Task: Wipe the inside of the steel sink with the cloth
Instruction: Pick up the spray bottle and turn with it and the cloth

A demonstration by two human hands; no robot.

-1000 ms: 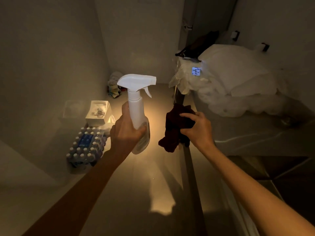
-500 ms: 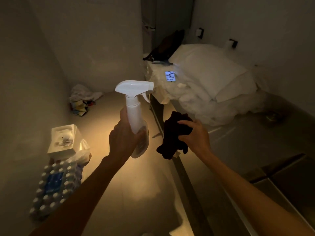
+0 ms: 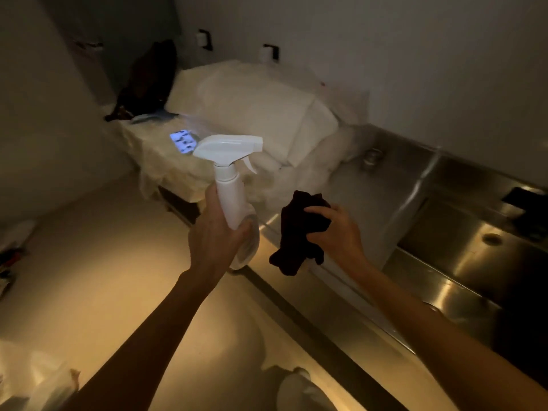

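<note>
Left grip [image 3: 216,238] wraps bottle [image 3: 231,188]; right grip [image 3: 335,232] pinches cloth [image 3: 299,232], sink [image 3: 462,232] right of it.

The spray bottle [image 3: 229,185] is plain white from trigger head to neck, its lower body clear and catching a warm amber glow. The cloth [image 3: 299,235] is very dark, close to black with a maroon cast, and unpatterned. The sink [image 3: 462,256] and the steel tabletop [image 3: 370,188] around it are brushed silver-grey with pale streaked reflections. The heap of bedding [image 3: 258,108] is off-white, cream at its draped edge. A small screen [image 3: 183,141] glows pale blue with dark marks. The floor [image 3: 124,262] is beige, lit yellow-orange. The walls are dull grey-white.
</note>
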